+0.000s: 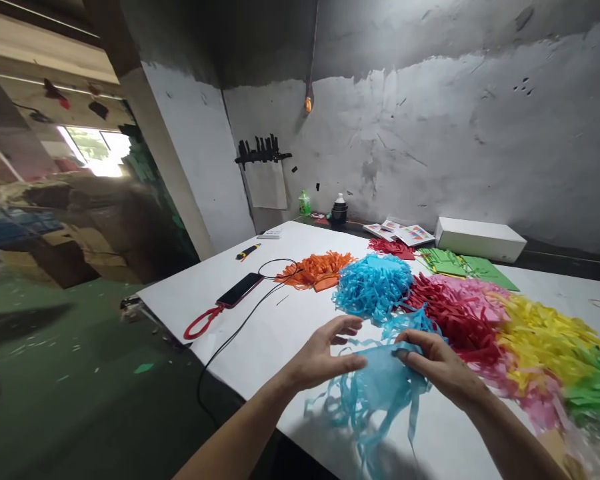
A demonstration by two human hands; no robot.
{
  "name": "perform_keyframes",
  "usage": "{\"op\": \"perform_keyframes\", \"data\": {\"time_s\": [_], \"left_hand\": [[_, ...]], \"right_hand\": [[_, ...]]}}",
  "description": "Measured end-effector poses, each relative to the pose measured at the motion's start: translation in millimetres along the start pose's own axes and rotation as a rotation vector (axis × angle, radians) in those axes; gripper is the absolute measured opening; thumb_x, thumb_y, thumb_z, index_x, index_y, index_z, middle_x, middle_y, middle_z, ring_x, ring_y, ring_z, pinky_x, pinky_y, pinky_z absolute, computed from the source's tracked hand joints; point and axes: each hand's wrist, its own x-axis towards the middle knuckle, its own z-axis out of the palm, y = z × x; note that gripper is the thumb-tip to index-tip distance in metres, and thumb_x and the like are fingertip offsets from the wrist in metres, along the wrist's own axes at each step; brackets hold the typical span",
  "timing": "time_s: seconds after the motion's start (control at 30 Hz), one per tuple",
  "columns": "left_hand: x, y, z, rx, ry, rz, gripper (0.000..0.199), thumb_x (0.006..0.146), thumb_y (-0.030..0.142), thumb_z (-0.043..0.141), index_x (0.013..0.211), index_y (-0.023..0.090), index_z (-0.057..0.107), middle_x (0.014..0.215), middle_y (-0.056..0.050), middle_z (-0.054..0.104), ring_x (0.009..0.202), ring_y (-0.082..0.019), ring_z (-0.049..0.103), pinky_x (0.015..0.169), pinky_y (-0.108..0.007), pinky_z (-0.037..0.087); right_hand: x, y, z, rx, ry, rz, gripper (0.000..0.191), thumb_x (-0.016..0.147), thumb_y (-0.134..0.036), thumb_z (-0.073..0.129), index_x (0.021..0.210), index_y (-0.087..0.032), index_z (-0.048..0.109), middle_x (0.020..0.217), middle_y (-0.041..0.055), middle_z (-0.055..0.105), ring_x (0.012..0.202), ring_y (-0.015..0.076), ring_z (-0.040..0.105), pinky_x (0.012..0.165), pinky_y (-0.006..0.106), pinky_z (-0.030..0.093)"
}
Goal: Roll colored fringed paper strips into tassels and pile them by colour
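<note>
A light blue sheet of tissue paper with fringed edges (pixel 380 377) hangs over the front of the white table (pixel 250 353). My right hand (pixel 437 367) pinches its right side between thumb and fingers. At its left, my left hand (pixel 330 353) is open, thumb and fingers apart, close to the paper; whether the thumb touches it I cannot tell. Just beyond lies a heap of blue fringed paper (pixel 373 287), with a smaller blue tuft (pixel 415 325) nearer my right hand. Long loose strips dangle below the sheet.
Fringed piles in orange (pixel 315 270), dark red (pixel 455 320), pink (pixel 473 293) and yellow (pixel 555 333) surround the work. A phone with a red strap (pixel 240 290), a black cable (pixel 230 340) and a cutter knife (pixel 249 251) lie left. A white box (pixel 480 238) stands behind.
</note>
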Motion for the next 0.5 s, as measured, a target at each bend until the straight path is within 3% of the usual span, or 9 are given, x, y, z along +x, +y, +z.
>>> {"op": "perform_keyframes", "data": {"time_s": [0.07,0.13,0.2,0.33,0.43,0.5], "left_hand": [[3,-10,8.0,0.103,-0.042,-0.024,0.040,0.069,0.034,0.082,0.105,0.020,0.072,0.109,-0.007,0.070,0.100,-0.025,0.062,0.085,-0.031,0.049],[5,-20,13.8,0.154,-0.068,-0.072,0.018,0.073,0.033,0.075,0.078,0.016,0.070,0.079,-0.002,0.067,0.076,-0.018,0.059,0.068,-0.026,0.045],[5,-27,14.7,0.098,-0.071,-0.140,0.022,0.076,0.033,0.069,0.065,0.015,0.063,0.062,0.002,0.057,0.062,-0.013,0.051,0.057,-0.023,0.038],[1,-29,5.4,-0.025,-0.042,-0.213,0.025,0.078,0.038,0.066,0.070,0.016,0.057,0.061,0.001,0.056,0.057,-0.013,0.053,0.053,-0.023,0.043],[-4,-21,-2.7,-0.059,-0.053,-0.267,0.029,0.079,0.043,0.065,0.074,0.017,0.053,0.062,0.000,0.058,0.054,-0.013,0.057,0.049,-0.023,0.047],[-7,-15,-7.5,-0.075,-0.070,-0.303,0.031,0.079,0.046,0.065,0.076,0.018,0.052,0.062,0.001,0.057,0.049,-0.012,0.055,0.043,-0.021,0.045]], "right_hand": [[6,0,6,-0.029,-0.039,-0.015,0.033,0.080,-0.050,0.070,0.079,-0.018,0.067,0.068,-0.0008,0.054,0.059,0.0129,0.045,0.049,0.021,0.034],[10,3,8,-0.034,-0.073,-0.023,0.030,0.081,-0.047,0.069,0.078,-0.018,0.066,0.067,-0.0009,0.054,0.059,0.0130,0.045,0.050,0.022,0.034],[15,11,10,-0.066,-0.081,-0.034,0.025,0.078,-0.042,0.071,0.079,-0.018,0.066,0.069,-0.0009,0.055,0.062,0.0141,0.048,0.054,0.023,0.036],[23,32,19,-0.159,-0.080,-0.052,0.024,0.072,-0.037,0.077,0.084,-0.018,0.068,0.077,-0.0001,0.058,0.074,0.0182,0.053,0.064,0.026,0.042],[29,43,30,-0.053,-0.105,-0.076,0.025,0.070,-0.036,0.079,0.083,-0.017,0.070,0.089,0.0030,0.061,0.086,0.0220,0.055,0.075,0.029,0.045],[32,45,36,0.034,-0.127,-0.073,0.024,0.072,-0.037,0.077,0.081,-0.016,0.069,0.084,0.0025,0.060,0.080,0.0204,0.054,0.073,0.030,0.045]]}}
